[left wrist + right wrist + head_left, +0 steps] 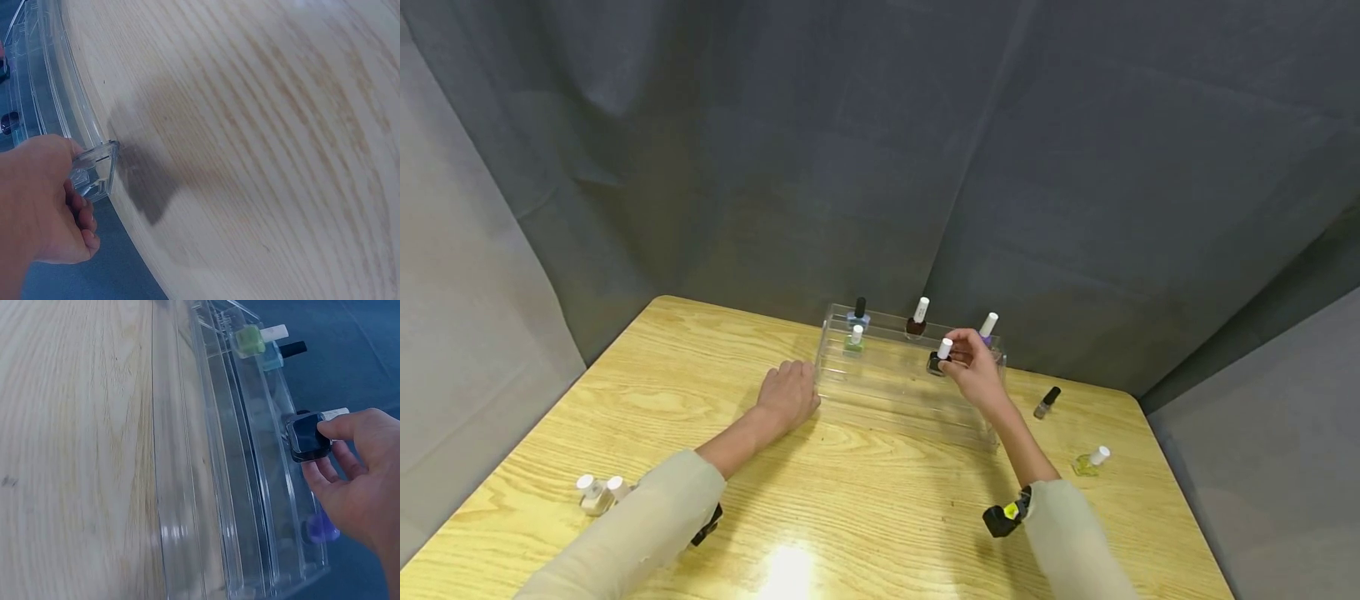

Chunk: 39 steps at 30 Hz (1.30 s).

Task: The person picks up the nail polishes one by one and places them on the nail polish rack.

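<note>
A clear stepped display rack stands toward the back of the table. My left hand grips its left end, fingers curled around the clear side panel in the left wrist view. Between the thumb and fingers of my right hand is a black nail polish bottle with a white cap, held over the upper steps. Green nail polish and light blue nail polish stand at the rack's left. Dark red nail polish is in the back row, and purple nail polish is partly behind my right hand.
On the table right of the rack lie a black-capped nail polish bottle and a yellow-green one. Pale white-capped bottles stand at the front left, partly behind my left sleeve. A dark curtain hangs behind the table.
</note>
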Tool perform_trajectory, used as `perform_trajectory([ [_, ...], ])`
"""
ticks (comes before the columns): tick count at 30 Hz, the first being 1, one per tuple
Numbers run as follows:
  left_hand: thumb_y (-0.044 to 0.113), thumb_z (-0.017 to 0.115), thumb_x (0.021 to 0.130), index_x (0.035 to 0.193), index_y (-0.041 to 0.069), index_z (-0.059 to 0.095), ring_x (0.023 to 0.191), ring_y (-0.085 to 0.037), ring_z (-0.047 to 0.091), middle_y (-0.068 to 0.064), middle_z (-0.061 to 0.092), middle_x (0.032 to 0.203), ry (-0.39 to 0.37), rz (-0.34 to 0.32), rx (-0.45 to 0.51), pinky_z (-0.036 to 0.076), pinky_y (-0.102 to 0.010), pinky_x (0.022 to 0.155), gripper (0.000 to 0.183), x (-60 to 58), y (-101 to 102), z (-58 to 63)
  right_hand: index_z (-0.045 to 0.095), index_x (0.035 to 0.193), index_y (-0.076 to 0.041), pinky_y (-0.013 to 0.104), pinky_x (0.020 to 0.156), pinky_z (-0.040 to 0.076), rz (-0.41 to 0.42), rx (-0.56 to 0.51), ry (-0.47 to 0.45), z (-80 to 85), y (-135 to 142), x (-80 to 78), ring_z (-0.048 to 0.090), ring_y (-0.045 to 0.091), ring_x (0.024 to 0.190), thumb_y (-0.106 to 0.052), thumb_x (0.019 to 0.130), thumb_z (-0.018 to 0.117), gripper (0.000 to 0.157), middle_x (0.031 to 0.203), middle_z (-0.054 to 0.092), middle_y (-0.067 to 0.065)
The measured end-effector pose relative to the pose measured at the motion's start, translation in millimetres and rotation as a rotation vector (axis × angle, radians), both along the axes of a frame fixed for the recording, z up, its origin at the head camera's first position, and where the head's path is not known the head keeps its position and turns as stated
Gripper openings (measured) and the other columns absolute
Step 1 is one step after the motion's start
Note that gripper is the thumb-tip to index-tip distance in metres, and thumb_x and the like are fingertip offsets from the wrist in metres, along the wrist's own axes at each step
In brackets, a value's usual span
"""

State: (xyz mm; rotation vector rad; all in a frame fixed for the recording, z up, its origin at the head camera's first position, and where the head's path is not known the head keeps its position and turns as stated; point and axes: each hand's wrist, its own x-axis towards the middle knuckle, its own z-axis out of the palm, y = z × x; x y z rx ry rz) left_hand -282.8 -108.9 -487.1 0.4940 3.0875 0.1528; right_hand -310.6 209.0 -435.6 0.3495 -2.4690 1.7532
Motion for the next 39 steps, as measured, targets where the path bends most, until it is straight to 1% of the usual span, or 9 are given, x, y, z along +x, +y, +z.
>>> perform_trajectory([
  [5, 0.026, 0.054, 0.103, 0.090, 0.009, 0.040, 0.078, -0.022, 0.041, -0.004, 0.043, 0.082, 0.004, -0.010, -0.011, 0.037, -0.032, 0.065, 0.026, 0.6, 0.4, -0.5, 0.047, 0.126, 0.003, 0.027, 0.086, 0.048, -0.011, -0.026, -0.027, -1.7, -11.7, -11.6, 0.056, 0.033, 0.109, 0.016, 0.088, 0.063, 0.043, 0.118, 0.054, 0.020],
  [8, 0.027, 0.054, 0.103, 0.091, 0.009, 0.040, 0.078, -0.021, 0.041, -0.004, 0.043, 0.083, 0.005, -0.011, -0.022, 0.037, -0.032, 0.065, 0.026, 0.8, 0.4, -1.2, 0.047, 0.125, 0.003, 0.027, 0.084, 0.049, -0.010, -0.025, -0.037, -3.4, -18.1, -17.8, 0.056, 0.032, 0.108, 0.016, 0.088, 0.062, 0.042, 0.117, 0.054, 0.019],
  [11, 0.027, 0.054, 0.103, 0.092, 0.009, 0.041, 0.079, -0.021, 0.041, -0.004, 0.043, 0.083, 0.011, -0.009, -0.027, 0.037, -0.032, 0.065, 0.025, 0.4, 0.5, -2.1, 0.048, 0.124, 0.004, 0.027, 0.086, 0.048, -0.015, -0.016, -0.036, -4.5, -23.8, -21.7, 0.056, 0.032, 0.107, 0.018, 0.087, 0.062, 0.042, 0.117, 0.054, 0.020],
  [20, 0.027, 0.054, 0.102, 0.092, 0.009, 0.041, 0.079, -0.021, 0.041, -0.004, 0.042, 0.083, 0.011, -0.003, -0.018, 0.037, -0.032, 0.065, 0.024, -0.6, 0.4, -3.3, 0.048, 0.118, 0.006, 0.042, 0.098, 0.042, -0.012, -0.014, -0.035, -11.4, -37.4, -30.1, 0.052, 0.037, 0.108, 0.021, 0.084, 0.061, 0.040, 0.114, 0.053, 0.024],
  [24, 0.026, 0.054, 0.102, 0.092, 0.009, 0.040, 0.079, -0.022, 0.041, -0.004, 0.042, 0.083, 0.016, -0.006, -0.016, 0.036, -0.032, 0.065, 0.024, -0.3, -0.4, -3.1, 0.048, 0.119, 0.007, 0.048, 0.102, 0.040, -0.004, -0.019, -0.040, -15.7, -39.5, -33.6, 0.051, 0.041, 0.111, 0.022, 0.084, 0.060, 0.040, 0.117, 0.051, 0.027],
  [28, 0.026, 0.053, 0.103, 0.091, 0.009, 0.040, 0.078, -0.021, 0.041, -0.004, 0.042, 0.082, 0.023, -0.008, -0.027, 0.036, -0.032, 0.064, 0.024, 0.2, -1.0, -2.4, 0.048, 0.118, 0.007, 0.049, 0.103, 0.040, -0.001, 0.017, -0.034, -16.1, -40.5, -34.2, 0.051, 0.041, 0.111, 0.021, 0.085, 0.060, 0.038, 0.116, 0.052, 0.027],
  [33, 0.026, 0.053, 0.103, 0.090, 0.010, 0.038, 0.077, -0.021, 0.041, -0.004, 0.041, 0.082, 0.023, -0.014, -0.024, 0.036, -0.031, 0.064, 0.026, 2.1, -0.8, -0.7, 0.050, 0.114, 0.003, 0.045, 0.099, 0.043, -0.009, 0.101, -0.008, -17.1, -41.4, -34.7, 0.054, 0.036, 0.107, 0.020, 0.085, 0.062, 0.036, 0.111, 0.055, 0.021],
  [36, 0.026, 0.053, 0.103, 0.090, 0.010, 0.038, 0.077, -0.021, 0.040, -0.004, 0.041, 0.082, 0.023, -0.014, -0.018, 0.036, -0.032, 0.064, 0.026, 2.6, -1.0, -0.7, 0.050, 0.114, 0.003, 0.045, 0.098, 0.044, -0.012, 0.116, 0.004, -18.1, -41.2, -34.5, 0.055, 0.036, 0.106, 0.019, 0.084, 0.063, 0.037, 0.110, 0.055, 0.021],
  [39, 0.026, 0.053, 0.103, 0.090, 0.009, 0.038, 0.077, -0.021, 0.040, -0.004, 0.041, 0.082, 0.023, -0.012, -0.017, 0.036, -0.032, 0.064, 0.026, 2.5, -0.9, -1.4, 0.050, 0.113, 0.002, 0.046, 0.096, 0.045, -0.011, 0.107, 0.019, -17.9, -41.3, -31.4, 0.055, 0.036, 0.104, 0.019, 0.083, 0.064, 0.037, 0.109, 0.056, 0.021],
])
